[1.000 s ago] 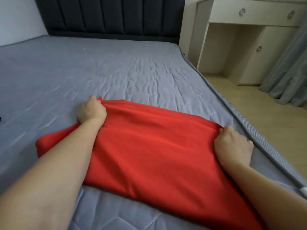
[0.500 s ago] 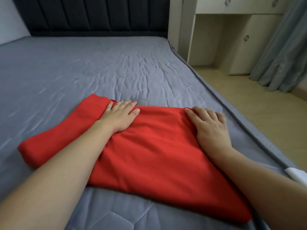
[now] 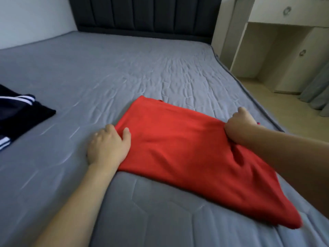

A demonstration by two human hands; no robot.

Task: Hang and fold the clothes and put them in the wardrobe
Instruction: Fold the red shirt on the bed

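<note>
Hands [image 3: 108, 147] [image 3: 240, 124] grip smooth red folded cloth [image 3: 187, 150] on quilted mattress [image 3: 124, 72].

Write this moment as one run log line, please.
step: folding | item: red garment on bed | left hand: grip on left edge | right hand: grip on right edge

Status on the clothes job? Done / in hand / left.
Done: the red garment lies folded to a compact shape on the bed. In hand: the left hand grips its left edge, the right hand grips the right. Left: the dark striped garment lies further left on the bed; no wardrobe in view, nothing stored.
</note>
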